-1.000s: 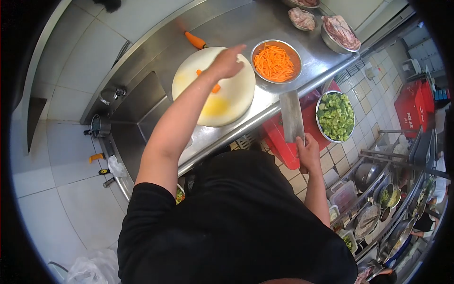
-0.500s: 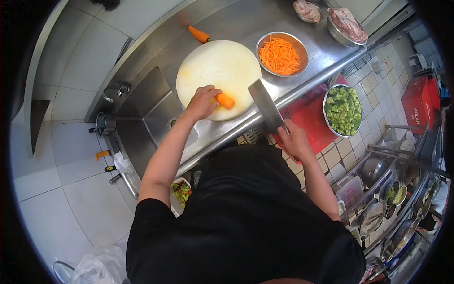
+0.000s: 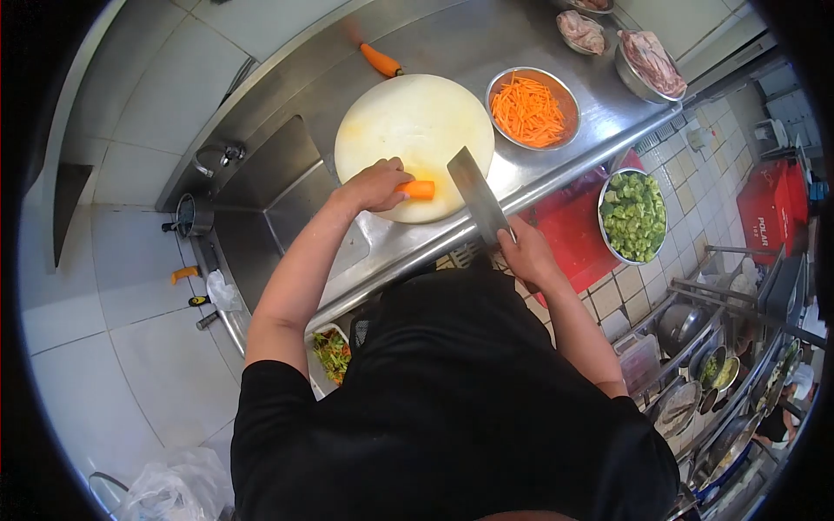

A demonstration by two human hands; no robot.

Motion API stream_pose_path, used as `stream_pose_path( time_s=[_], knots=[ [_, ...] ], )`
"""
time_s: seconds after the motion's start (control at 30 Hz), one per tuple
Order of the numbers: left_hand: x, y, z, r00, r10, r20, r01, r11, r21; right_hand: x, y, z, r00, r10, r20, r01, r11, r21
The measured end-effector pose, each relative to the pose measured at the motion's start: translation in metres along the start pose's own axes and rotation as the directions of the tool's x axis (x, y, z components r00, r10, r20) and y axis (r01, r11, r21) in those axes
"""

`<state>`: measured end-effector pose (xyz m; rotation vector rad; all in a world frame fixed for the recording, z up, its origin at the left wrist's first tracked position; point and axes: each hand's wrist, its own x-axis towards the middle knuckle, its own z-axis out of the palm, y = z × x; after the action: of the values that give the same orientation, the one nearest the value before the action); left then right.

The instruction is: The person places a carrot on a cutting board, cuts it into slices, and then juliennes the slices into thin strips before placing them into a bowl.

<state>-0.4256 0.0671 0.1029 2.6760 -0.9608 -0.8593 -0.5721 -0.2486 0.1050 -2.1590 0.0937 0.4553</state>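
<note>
My left hand is closed round a short piece of carrot, which lies on the round white cutting board. The carrot's cut end points right. In my right hand is the handle of a cleaver, its broad blade slanting up and left over the board's right edge, apart from the carrot. A whole carrot lies behind the board. Carrot strips fill a metal bowl to the right of the board.
Bowls of raw meat stand at the counter's far right. Left of the board is a metal sink with a faucet. A bowl of chopped green vegetables sits below the counter, beside something red. Shelves with pans are at right.
The carrot piece has turned from a slant to nearly level on the board. My right hand and the cleaver have shifted slightly left relative to the board. The whole view has shifted a little.
</note>
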Motion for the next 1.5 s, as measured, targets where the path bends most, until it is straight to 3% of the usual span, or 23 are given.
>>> stream_pose_path(
  time_s=[0.07,0.2,0.27,0.37,0.43,0.5,0.57,0.6,0.67,0.83,0.93,1.0,1.13,1.3,1.5],
  knots=[
    [0.005,-0.004,0.002,0.984,-0.021,-0.175,0.002,0.994,-0.106,-0.004,-0.005,-0.002,1.000,0.026,-0.005,-0.025,0.999,0.030],
    [0.015,-0.006,0.002,0.954,-0.072,-0.292,0.033,0.990,-0.137,-0.007,0.010,0.007,0.997,0.008,-0.079,-0.005,0.999,0.037],
    [0.014,0.008,0.005,0.932,-0.244,-0.267,0.215,0.967,-0.134,-0.009,0.014,0.008,0.997,0.057,-0.055,-0.054,0.997,0.062],
    [0.010,0.018,0.021,0.914,-0.186,-0.360,0.129,0.976,-0.176,-0.011,0.009,0.006,0.992,0.126,-0.011,-0.125,0.989,0.084],
    [0.010,0.016,0.021,0.942,-0.122,-0.314,0.064,0.980,-0.188,-0.009,0.006,0.006,0.989,0.148,0.008,-0.148,0.986,0.078],
    [0.010,0.010,0.023,0.960,-0.060,-0.274,0.003,0.979,-0.204,-0.006,0.004,0.006,0.999,0.032,-0.026,-0.031,0.999,0.011],
    [0.009,0.005,0.028,0.922,0.078,-0.380,-0.106,0.993,-0.052,-0.002,0.001,0.010,1.000,0.006,-0.025,-0.006,1.000,0.013],
    [0.006,0.005,0.027,0.921,0.075,-0.382,-0.103,0.993,-0.054,0.000,0.000,0.012,0.999,-0.018,-0.027,0.018,1.000,0.016],
    [0.000,0.007,0.028,0.908,-0.035,-0.417,-0.079,0.964,-0.252,0.004,-0.007,0.014,1.000,-0.017,-0.010,0.017,1.000,-0.004],
    [-0.008,0.022,0.052,0.849,-0.090,-0.521,-0.072,0.957,-0.282,0.002,-0.025,0.013,0.996,-0.018,0.086,0.024,0.997,-0.073],
    [-0.002,0.025,0.069,0.798,-0.103,-0.594,-0.092,0.953,-0.289,0.003,-0.021,0.015,0.992,-0.113,0.060,0.120,0.985,-0.123],
    [0.001,0.027,0.076,0.754,-0.124,-0.645,-0.103,0.948,-0.302,0.002,-0.022,0.014,0.996,-0.028,0.087,0.037,0.995,-0.096],
    [0.007,0.025,0.077,0.752,-0.120,-0.648,-0.107,0.948,-0.300,0.005,-0.032,0.015,0.997,-0.080,0.014,0.081,0.980,-0.183],
    [0.001,0.036,0.060,0.812,-0.127,-0.569,-0.014,0.972,-0.236,0.007,-0.046,0.011,0.962,-0.274,-0.024,0.248,0.901,-0.355],
    [0.011,0.037,0.055,0.840,-0.146,-0.523,0.087,0.987,-0.136,0.002,-0.062,0.009,0.979,-0.194,0.057,0.197,0.846,-0.495]
  ],
)
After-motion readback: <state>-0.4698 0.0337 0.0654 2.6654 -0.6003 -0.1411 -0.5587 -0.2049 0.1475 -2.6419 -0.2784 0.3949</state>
